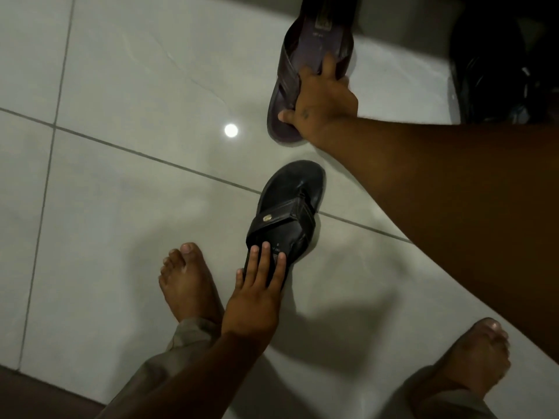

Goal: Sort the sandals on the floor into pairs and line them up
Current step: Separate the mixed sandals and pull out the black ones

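Observation:
A black thong sandal (287, 207) with a small metal badge on its strap lies on the pale tiled floor near the middle. My left hand (257, 294) rests on its heel end, fingers spread flat over the insole. Farther away, a dark brown cross-strap sandal (305, 55) lies with its toe toward me. My right hand (320, 101) grips it across the straps, thumb on the toe end and fingers curled over the far side. More dark footwear (496, 71) sits in shadow at the upper right, too dim to make out.
My two bare feet (187, 285) (472, 355) stand on the glossy tiles on either side of my left arm. A ceiling light reflects as a bright spot (231, 130). A dark strip (36, 394) borders the tiles at the lower left.

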